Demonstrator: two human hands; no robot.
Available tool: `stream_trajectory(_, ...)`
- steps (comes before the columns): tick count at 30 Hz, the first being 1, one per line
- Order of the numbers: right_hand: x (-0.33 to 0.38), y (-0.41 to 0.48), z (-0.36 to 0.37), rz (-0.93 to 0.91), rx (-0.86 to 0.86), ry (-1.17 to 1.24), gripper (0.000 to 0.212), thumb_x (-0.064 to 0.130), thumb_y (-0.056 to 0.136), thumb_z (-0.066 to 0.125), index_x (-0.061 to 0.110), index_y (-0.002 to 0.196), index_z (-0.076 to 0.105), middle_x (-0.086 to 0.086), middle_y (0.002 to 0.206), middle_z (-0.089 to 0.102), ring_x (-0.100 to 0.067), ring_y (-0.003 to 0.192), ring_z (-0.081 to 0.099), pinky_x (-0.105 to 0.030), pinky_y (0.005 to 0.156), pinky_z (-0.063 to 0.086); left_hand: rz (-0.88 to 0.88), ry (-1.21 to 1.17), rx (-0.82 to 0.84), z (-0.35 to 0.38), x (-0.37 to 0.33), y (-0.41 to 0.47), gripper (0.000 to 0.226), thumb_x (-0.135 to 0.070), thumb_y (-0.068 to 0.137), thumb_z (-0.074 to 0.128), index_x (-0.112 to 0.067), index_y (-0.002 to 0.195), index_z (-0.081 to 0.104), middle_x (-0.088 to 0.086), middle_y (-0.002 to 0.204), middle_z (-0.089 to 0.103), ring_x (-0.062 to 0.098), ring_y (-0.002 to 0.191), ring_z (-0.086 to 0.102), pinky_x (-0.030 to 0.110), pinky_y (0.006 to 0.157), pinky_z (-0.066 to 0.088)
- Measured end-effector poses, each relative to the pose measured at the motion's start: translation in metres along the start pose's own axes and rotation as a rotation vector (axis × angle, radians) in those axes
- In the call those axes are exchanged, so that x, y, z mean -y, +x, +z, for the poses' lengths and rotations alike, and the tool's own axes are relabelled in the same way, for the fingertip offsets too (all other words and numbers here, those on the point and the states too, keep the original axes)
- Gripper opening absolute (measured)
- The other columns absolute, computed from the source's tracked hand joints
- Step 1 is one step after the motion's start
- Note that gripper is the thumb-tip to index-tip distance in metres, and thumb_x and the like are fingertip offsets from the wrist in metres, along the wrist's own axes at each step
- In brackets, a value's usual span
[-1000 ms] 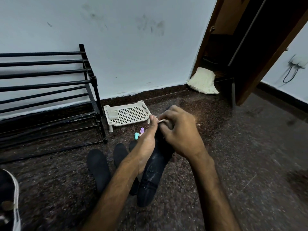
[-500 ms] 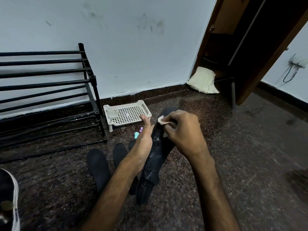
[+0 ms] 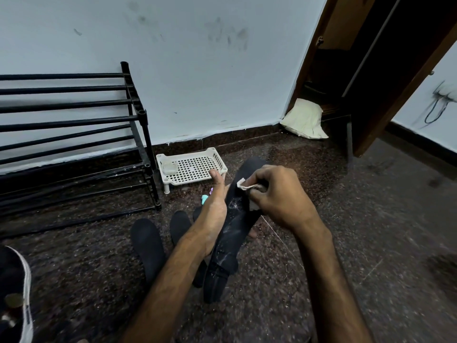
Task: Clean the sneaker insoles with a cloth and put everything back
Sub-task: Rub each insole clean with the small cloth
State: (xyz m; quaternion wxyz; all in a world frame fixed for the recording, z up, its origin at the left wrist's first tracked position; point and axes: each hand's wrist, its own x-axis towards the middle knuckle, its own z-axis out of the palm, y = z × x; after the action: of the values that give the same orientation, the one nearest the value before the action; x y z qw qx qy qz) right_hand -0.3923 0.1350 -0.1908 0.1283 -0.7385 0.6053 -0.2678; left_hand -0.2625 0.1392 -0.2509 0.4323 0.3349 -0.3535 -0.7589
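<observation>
Since a foam insole is, by my judgement, light, thin and bendy, with little grip on its smooth face, it wants a hold along one edge near mid-length rather than a pinch at one end. Far left, bottom corner: dark sneaker (image 3: 17, 290) with pale trim, partly out of frame. Behind it: black shoe rack (image 3: 74, 122) against the wall. On the floor (image 3: 371, 243) right of the rack: two floor insoles (image 3: 148, 246), flat, side by side, not touching. Beyond them: white perforated tray (image 3: 195, 167), with a small teal item (image 3: 204, 199) just beside it. Left hand (image 3: 215, 214) grips the held insole (image 3: 232, 233) by its left edge, thumb straight up the rim, fingers hidden beneath. Held insole: off the floor in front of the person, far end raised, near end low; black, matte, whitish streaks and specks at mid-length and lower down. Pale cloth (image 3: 243, 184): bunched in the right hand (image 3: 279, 196), fingers curled tight round it, pressed to the insole's upper part. Far right: cream bundle (image 3: 305, 120) by the wooden door (image 3: 395, 82).
</observation>
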Motion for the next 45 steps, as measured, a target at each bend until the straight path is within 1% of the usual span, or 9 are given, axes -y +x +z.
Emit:
stream_trajectory(5,-0.006,0.002,-0.001,0.086,-0.299,-0.083,0.018,0.008,0.086,0.068,0.014,0.102,0.074,0.006,0.098,0.064,-0.005,0.085,0.059,-0.014,0.084,0.048,0.030,0.054,0.043,0.002,0.000,-0.002,0.091,-0.080,0.080,0.019,-0.016,0.127,0.063,0.017,0.100,0.073,0.031,0.073,0.071,0.042,0.060,0.061)
stream_trajectory(10,0.001,-0.004,-0.004,-0.032,0.132,0.061,0.014,0.009,0.085,0.072,0.019,0.094,0.076,0.012,0.092,0.063,0.000,0.080,0.061,-0.015,0.079,0.053,0.069,0.038,0.027,-0.006,-0.001,-0.001,0.088,-0.079,0.079,0.022,-0.015,0.123,0.063,0.012,0.088,0.073,0.029,0.072,0.070,0.041,0.060,0.059)
stream_trajectory(16,-0.008,0.002,-0.004,-0.002,-0.276,-0.130,0.020,0.008,0.087,0.068,0.013,0.105,0.074,0.006,0.098,0.063,-0.004,0.085,0.058,-0.011,0.083,0.046,0.039,0.082,0.033,-0.001,-0.003,-0.003,0.081,-0.076,0.085,0.025,-0.017,0.109,0.074,0.025,0.104,0.072,0.034,0.066,0.068,0.040,0.058,0.061)
stream_trajectory(21,-0.008,-0.001,-0.008,0.012,0.046,-0.028,0.016,0.008,0.085,0.071,0.022,0.091,0.076,0.012,0.089,0.064,0.000,0.077,0.061,-0.015,0.074,0.052,0.122,0.103,-0.018,-0.005,-0.003,-0.004,0.064,-0.061,0.098,0.030,-0.013,0.113,0.069,0.018,0.093,0.074,0.028,0.064,0.071,0.038,0.052,0.059)
stream_trajectory(26,-0.009,-0.003,-0.012,0.027,-0.189,-0.170,0.016,0.008,0.086,0.067,0.016,0.098,0.074,0.005,0.096,0.065,-0.009,0.085,0.061,-0.020,0.080,0.049,0.120,0.120,-0.025,0.000,-0.001,-0.001,0.056,-0.053,0.100,0.039,-0.007,0.117,0.065,0.018,0.090,0.073,0.029,0.058,0.068,0.039,0.052,0.059)
stream_trajectory(30,-0.006,-0.003,-0.008,0.013,0.159,-0.085,0.017,0.008,0.084,0.071,0.024,0.085,0.076,0.010,0.088,0.067,-0.001,0.080,0.062,-0.022,0.080,0.054,0.151,0.119,-0.076,-0.006,-0.002,0.000,0.046,-0.046,0.102,0.042,-0.010,0.115,0.068,0.016,0.101,0.074,0.030,0.082,0.071,0.045,0.072,0.059)
stream_trajectory(35,-0.007,-0.004,-0.008,0.094,-0.194,-0.222,0.017,0.007,0.088,0.062,0.016,0.096,0.075,0.002,0.093,0.064,-0.015,0.083,0.063,-0.025,0.076,0.049,0.134,0.020,-0.089,0.000,0.000,0.001,0.046,-0.043,0.102,0.043,-0.007,0.116,0.067,0.015,0.097,0.073,0.026,0.077,0.070,0.038,0.074,0.056)
stream_trajectory(39,-0.012,-0.003,-0.009,0.063,0.030,-0.076,0.014,0.009,0.084,0.070,0.023,0.085,0.075,0.012,0.084,0.065,0.000,0.076,0.060,-0.017,0.075,0.052,0.132,-0.086,-0.167,-0.004,0.000,0.002,0.051,-0.048,0.098,0.048,-0.004,0.114,0.069,0.022,0.104,0.071,0.033,0.086,0.069,0.047,0.087,0.053)
stream_trajectory(45,-0.001,0.001,0.007,-0.021,-0.302,-0.060,0.016,0.007,0.085,0.070,0.014,0.099,0.074,0.006,0.096,0.064,-0.004,0.084,0.059,-0.017,0.085,0.051,0.092,-0.161,-0.161,0.006,0.009,0.003,0.045,-0.042,0.100,0.048,-0.006,0.118,0.068,0.022,0.110,0.070,0.033,0.092,0.067,0.049,0.096,0.048)
